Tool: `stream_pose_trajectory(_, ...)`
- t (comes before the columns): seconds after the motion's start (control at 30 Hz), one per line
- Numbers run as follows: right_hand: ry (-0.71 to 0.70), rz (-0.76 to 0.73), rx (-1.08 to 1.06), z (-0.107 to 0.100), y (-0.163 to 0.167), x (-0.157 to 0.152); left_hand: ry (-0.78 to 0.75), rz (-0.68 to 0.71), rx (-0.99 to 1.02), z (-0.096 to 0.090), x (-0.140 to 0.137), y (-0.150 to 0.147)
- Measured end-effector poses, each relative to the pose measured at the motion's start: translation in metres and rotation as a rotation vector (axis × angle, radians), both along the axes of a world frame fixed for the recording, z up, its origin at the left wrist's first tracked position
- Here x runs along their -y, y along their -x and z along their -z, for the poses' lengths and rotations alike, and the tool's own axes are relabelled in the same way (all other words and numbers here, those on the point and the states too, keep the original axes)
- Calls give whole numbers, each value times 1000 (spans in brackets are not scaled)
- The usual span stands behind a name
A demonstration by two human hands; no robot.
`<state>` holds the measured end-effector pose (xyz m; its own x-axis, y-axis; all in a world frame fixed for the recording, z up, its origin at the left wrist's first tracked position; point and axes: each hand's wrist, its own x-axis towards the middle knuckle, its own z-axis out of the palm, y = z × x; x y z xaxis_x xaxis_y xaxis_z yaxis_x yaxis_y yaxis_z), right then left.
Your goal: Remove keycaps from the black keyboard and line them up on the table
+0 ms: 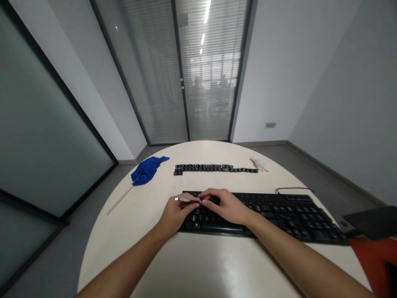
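Observation:
A black keyboard (pixel 297 219) lies across the table, with both hands over its left part. My left hand (pixel 176 215) is closed, thumb and forefinger together, and a slim pale thing (pixel 183 200) with a white end shows along its fingers; its kind is too small to tell. Meeting it from the right, my right hand (pixel 228 207) is closed in a pinch with its fingertips against the left ones. Whatever the right fingertips hold is hidden. Beyond the keyboard, loose black keycaps (pixel 204 167) stand in rows.
On the left of the round white table (pixel 198 265) lie a crumpled blue cloth (pixel 145 171) and a thin pale stick (pixel 119 200). A crumpled white tissue (pixel 260 164) sits at the far right. The keyboard's cable (pixel 293 188) loops behind it. An orange chair (pixel 370 263) borders the right edge.

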<state>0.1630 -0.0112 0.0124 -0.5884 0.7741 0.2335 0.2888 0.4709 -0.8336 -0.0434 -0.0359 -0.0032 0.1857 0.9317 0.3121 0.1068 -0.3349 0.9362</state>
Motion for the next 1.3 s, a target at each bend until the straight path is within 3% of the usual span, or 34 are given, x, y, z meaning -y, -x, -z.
stream_pose_trajectory(0.33,222,26,-214,8,-1,-11,78,-57,54,-1,-2,6)
stream_pose_trajectory(0.47,203,42,-197,9,-1,-12,113,-183,105,-1,-5,15)
stream_pose_trajectory(0.67,201,32,-197,10,-2,-13,61,-269,3,2,-12,23)
stream_pose_trajectory(1.07,176,107,-96,8,4,-16,-169,-272,-282,0,-17,44)
stream_pose_trajectory(1.3,-47,202,69,7,19,-31,-271,-210,-381,-7,-13,48)
